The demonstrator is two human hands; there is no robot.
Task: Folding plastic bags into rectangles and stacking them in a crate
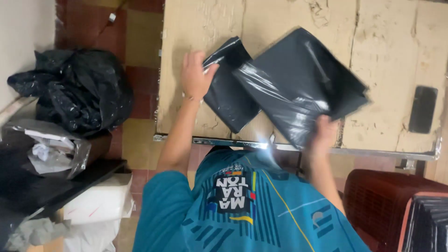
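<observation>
My left hand (195, 77) grips the upper left corner of a small folded black plastic bag (228, 100) that lies on a cardboard-covered table (387, 56). My right hand (322, 134) pinches the near edge of a larger flat black plastic bag (298, 79). That bag is blurred, tilted, and overlaps the small bag's right side. My teal printed shirt (242, 205) fills the bottom of the view.
A dark phone (423, 109) lies on the table at the right. The table's metal front edge (373, 152) runs across. A stuffed black bin bag (79, 88) and crumpled clear plastic (51, 149) sit at the left. A red crate (382, 200) stands at the bottom right.
</observation>
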